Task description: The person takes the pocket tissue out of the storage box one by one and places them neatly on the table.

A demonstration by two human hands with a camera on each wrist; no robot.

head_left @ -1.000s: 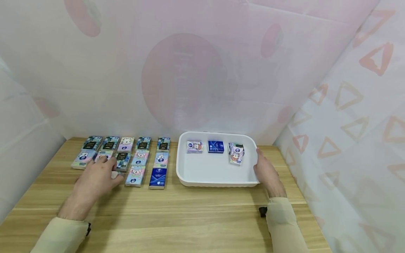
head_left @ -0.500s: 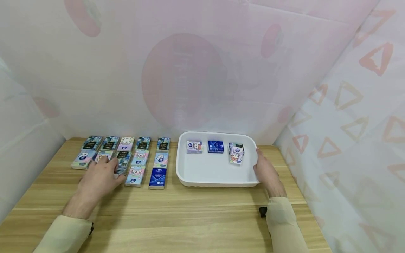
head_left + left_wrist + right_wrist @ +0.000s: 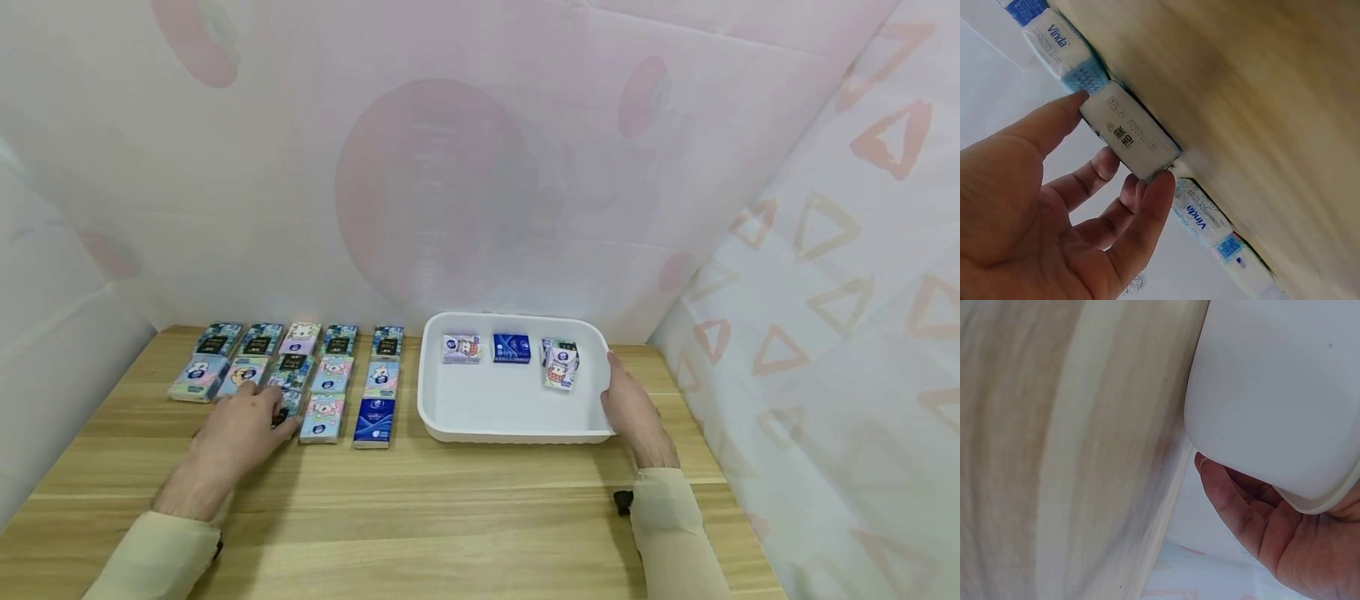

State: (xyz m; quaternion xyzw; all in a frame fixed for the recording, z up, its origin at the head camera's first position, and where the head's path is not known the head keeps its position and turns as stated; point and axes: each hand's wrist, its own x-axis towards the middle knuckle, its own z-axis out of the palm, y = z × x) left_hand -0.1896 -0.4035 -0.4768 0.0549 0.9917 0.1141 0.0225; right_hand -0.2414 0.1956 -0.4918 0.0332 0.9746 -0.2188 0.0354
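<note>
My left hand [image 3: 236,429] pinches a dark-patterned tissue pack [image 3: 288,406] at the front of the third column from the left. In the left wrist view, thumb and a fingertip hold the pale end of this pack [image 3: 1132,134] at its two sides. It lies in line with neighbouring Vinda packs [image 3: 1200,209]. At the far right, my right hand [image 3: 633,408] grips the end of a white tray [image 3: 517,435]. In the right wrist view, its fingers [image 3: 1229,500] curl against the tray's outer wall [image 3: 1266,394], below the rim. The thumb is mostly hidden there.
Inside the tray lie a lilac pack [image 3: 461,349], a blue pack [image 3: 512,348] and a lilac pack [image 3: 561,369] on a dark one. Columns of tissue packs [image 3: 341,340] stand left of it against the back wall. A blue pack [image 3: 373,421] ends the rightmost column.
My left hand has shifted slightly right and towards the front, with the dark pack now showing at its fingertips. Neighbouring packs have nudged slightly. The right hand and tray have stayed still.
</note>
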